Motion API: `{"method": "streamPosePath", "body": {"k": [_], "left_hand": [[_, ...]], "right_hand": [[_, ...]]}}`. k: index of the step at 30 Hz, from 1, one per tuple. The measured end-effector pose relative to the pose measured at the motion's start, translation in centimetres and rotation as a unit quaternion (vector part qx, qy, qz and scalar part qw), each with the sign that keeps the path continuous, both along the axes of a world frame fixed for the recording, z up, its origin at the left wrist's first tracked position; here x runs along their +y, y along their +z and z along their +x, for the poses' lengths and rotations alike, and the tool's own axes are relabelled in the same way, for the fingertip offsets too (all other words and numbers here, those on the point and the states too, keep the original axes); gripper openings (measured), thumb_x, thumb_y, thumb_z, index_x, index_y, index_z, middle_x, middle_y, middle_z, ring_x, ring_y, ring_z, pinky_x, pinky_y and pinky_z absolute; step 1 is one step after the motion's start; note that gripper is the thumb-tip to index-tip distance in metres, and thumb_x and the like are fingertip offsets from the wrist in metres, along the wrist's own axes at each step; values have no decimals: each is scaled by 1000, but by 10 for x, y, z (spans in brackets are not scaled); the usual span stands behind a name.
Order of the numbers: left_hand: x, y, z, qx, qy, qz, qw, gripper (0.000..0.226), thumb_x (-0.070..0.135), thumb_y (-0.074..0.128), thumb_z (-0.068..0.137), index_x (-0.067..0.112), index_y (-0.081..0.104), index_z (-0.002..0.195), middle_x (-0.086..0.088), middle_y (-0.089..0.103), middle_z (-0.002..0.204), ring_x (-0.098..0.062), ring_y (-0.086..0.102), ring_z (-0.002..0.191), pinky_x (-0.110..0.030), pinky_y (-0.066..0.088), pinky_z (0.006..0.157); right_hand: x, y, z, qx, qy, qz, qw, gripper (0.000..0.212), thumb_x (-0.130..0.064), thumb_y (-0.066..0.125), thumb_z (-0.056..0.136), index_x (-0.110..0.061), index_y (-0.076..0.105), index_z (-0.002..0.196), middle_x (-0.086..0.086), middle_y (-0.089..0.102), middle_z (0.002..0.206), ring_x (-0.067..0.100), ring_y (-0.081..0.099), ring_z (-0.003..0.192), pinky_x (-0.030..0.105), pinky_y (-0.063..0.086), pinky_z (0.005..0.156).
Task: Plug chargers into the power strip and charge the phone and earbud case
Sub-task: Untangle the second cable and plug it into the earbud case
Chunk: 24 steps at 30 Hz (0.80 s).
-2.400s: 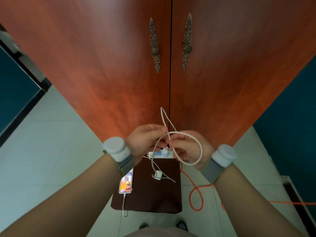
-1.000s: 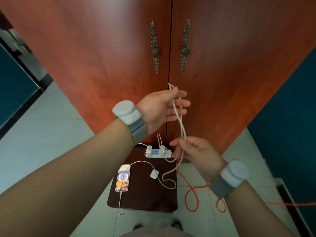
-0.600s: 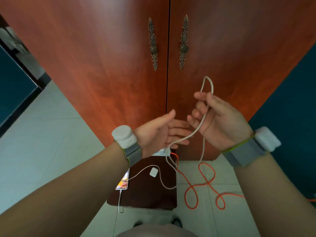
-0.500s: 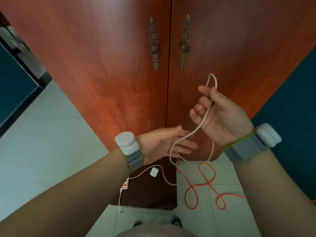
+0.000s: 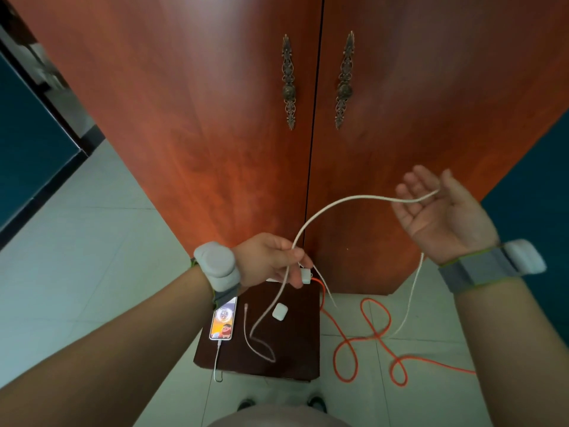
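Note:
My left hand [image 5: 268,260] pinches a white cable [image 5: 348,200] just above the power strip [image 5: 271,279], which it mostly hides. A white charger [image 5: 306,277] shows by its fingertips. The cable arcs up to my right hand [image 5: 440,211], held palm up with loose fingers. There it lies in the crook of the thumb and hangs down behind the wrist. Below my left hand the cable loops on the dark stool [image 5: 295,355], its free end beside the white earbud case [image 5: 280,311]. The phone [image 5: 223,318] lies lit on the stool's left, a cable in its lower end.
An orange cord [image 5: 354,343] snakes over the pale tiled floor to the right of the stool. A red-brown wardrobe [image 5: 215,118] with two ornate handles stands right behind the stool. Teal walls are on both sides.
My right hand moved out to the right and opened, the cable now draped on it. My left hand dropped and pinched the cable, which now stretches between both hands.

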State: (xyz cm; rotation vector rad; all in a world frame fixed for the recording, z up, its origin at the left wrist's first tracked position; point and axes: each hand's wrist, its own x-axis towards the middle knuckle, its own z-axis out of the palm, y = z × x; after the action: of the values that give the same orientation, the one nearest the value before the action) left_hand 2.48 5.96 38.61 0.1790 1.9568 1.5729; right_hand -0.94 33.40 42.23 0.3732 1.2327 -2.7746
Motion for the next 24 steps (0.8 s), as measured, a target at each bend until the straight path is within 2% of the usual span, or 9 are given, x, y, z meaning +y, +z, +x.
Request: {"method": "streamPosePath", "body": {"k": [3,5,7,8,11,14,17,20,24], "left_hand": [[12,8,-6,4,33,44,998,25,20,48,95,10,69,87,-8,69,66,-26,65,73,-40,53,81],[19,13,-10,-3,56,73,996,25,20,48,95,9,69,87,-6,69,62,-23,64,67,-34,52,73],[26,17,-14,-3,73,88,993,25,20,46,96,8,67,89,-3,68,59,-17,65,61,-26,54,64],[29,19,-17,-2,79,93,993,25,20,46,96,6,66,92,-2,68,59,-16,65,60,-24,53,61],[38,21,-23,-1,93,101,991,25,20,47,96,5,66,92,-1,67,57,-14,64,56,-25,54,57],[43,19,-27,9,110,90,990,24,22,49,95,8,68,89,0,66,58,-15,63,59,-29,54,64],[47,16,-28,22,121,72,990,24,23,49,95,12,69,88,1,65,63,-12,61,62,-25,51,61],[48,11,-28,35,130,55,989,23,25,49,94,18,70,88,3,63,69,-10,56,65,-24,44,67],[45,7,-25,7,130,84,988,23,31,52,92,17,70,98,-1,67,79,-15,60,72,-31,47,73]], "right_hand": [[-20,-19,6,-49,62,39,996,38,-41,47,89,-16,58,115,4,68,113,22,60,112,39,52,91],[-39,-31,16,-61,119,51,990,56,-44,52,81,-12,50,126,8,59,129,27,54,120,44,43,100],[-57,-43,30,-50,191,73,978,71,-49,58,73,-12,46,132,9,57,133,28,54,121,47,41,102],[-65,-47,37,-40,227,97,968,71,-49,61,71,-13,49,131,9,59,131,28,56,119,46,43,100],[-87,-57,53,-15,283,186,941,48,-32,62,78,-11,59,121,11,67,119,29,65,104,35,53,83],[-99,-60,57,7,283,250,926,33,-18,62,86,-16,60,118,9,72,102,23,69,85,26,55,69],[-103,-58,56,9,262,309,914,18,-16,60,88,-19,65,105,5,74,87,14,67,67,20,52,57],[-106,-58,57,19,249,341,906,11,-17,60,88,-13,69,94,2,74,79,11,65,60,18,49,52],[-108,-56,57,43,232,331,914,12,-14,60,88,-14,70,82,1,72,70,11,64,54,20,51,51]]}}
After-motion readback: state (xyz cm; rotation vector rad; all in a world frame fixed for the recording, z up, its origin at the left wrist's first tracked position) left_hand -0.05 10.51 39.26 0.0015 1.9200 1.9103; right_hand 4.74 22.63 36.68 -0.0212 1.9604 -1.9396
